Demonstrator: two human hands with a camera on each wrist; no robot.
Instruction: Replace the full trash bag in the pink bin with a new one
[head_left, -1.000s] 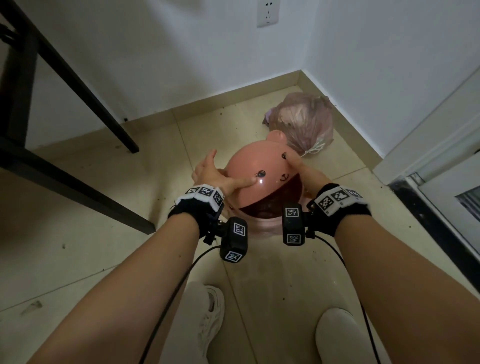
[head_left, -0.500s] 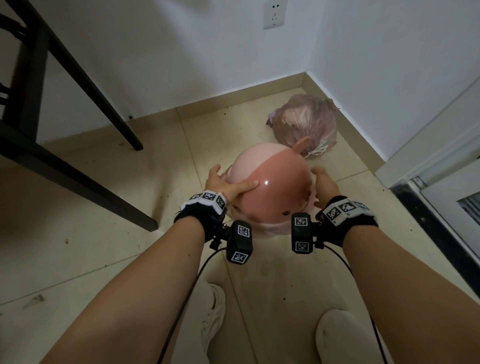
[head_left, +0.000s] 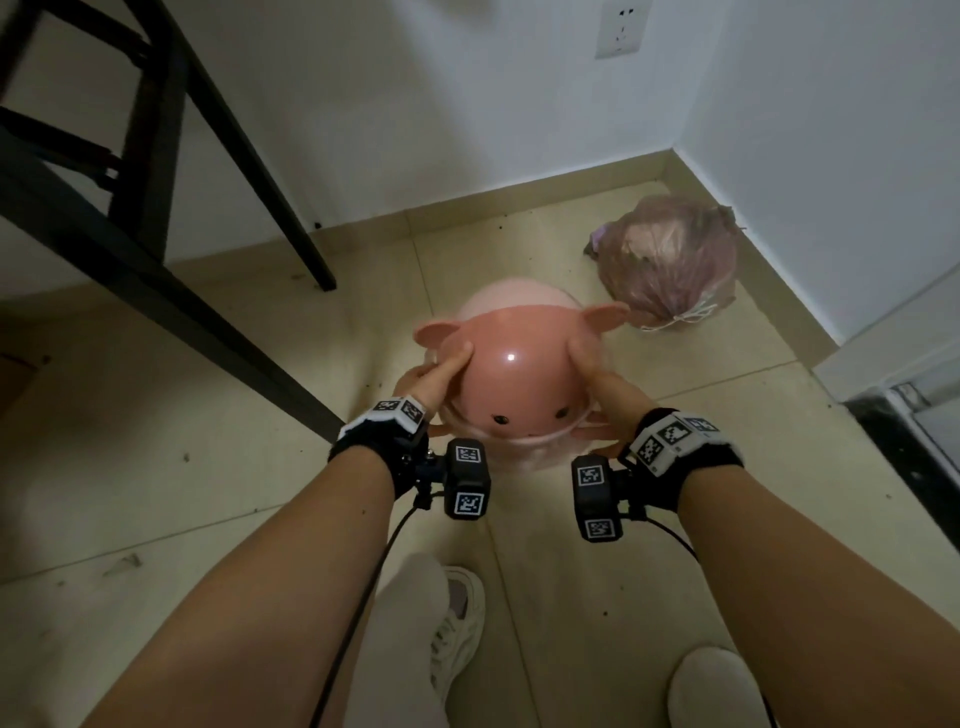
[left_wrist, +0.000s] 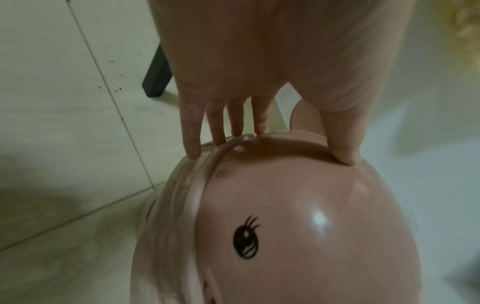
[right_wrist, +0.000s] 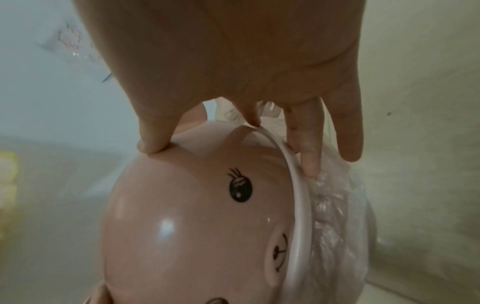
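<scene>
The pink bin (head_left: 511, 447) stands on the tiled floor (head_left: 171, 467) just ahead of the person's feet, and its domed, glossy pink lid (head_left: 514, 384), shaped like a pig's face with two small ears, lashed black eyes and a little mouth, sits on top of it. Thin clear-pink bag plastic (right_wrist: 335, 207) is crumpled over the bin's rim below the lid's pale edge ring (right_wrist: 298, 185); what lies inside the bin is hidden by the lid. The left hand (head_left: 436, 371) holds the lid's left side, thumb pressed on the dome and fingers spread down over the rim. The right hand (head_left: 597, 374) holds the opposite side likewise, thumb on the dome, fingers reaching down past the ring onto the plastic. Well behind the bin, in the corner where the white walls meet, a full pinkish trash bag (head_left: 670, 260) sits with its neck tied shut. To the left stand the dark legs of a table (head_left: 218, 156), and a wall socket (head_left: 621, 26) is above.
</scene>
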